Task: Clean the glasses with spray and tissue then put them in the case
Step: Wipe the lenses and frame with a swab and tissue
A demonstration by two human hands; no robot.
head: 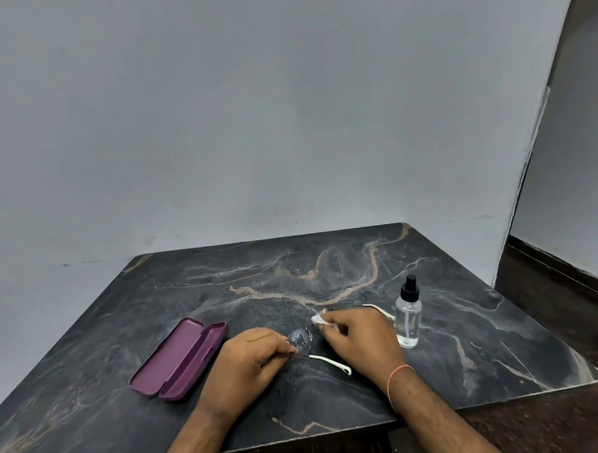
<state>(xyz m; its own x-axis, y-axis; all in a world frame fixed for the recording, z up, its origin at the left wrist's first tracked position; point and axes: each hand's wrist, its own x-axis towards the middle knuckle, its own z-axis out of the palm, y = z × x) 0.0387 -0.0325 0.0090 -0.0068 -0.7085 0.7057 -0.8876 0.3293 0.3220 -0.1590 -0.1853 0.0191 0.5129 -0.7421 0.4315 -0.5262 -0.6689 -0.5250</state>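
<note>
Glasses (300, 341) are in my two hands, low over the dark marble table (467, 356), near its front middle. My left hand (248, 360) pinches the frame at the corner of one lens, where the white temple arm begins; this arm points toward me and to the right. My right hand (359, 336) has the fingers curled around a small white tissue (319, 320) and presses it on the other lens, which is hidden under the tissue and the fingers. The second white temple arm comes out behind this hand, toward the spray bottle (409, 319). The bottle stands upright just beside my right hand, clear with a black top. The purple case (180, 360) lies open on the table to the left of my left hand, near it but not touching. On my right wrist is a thin orange thread (398, 376).
</note>
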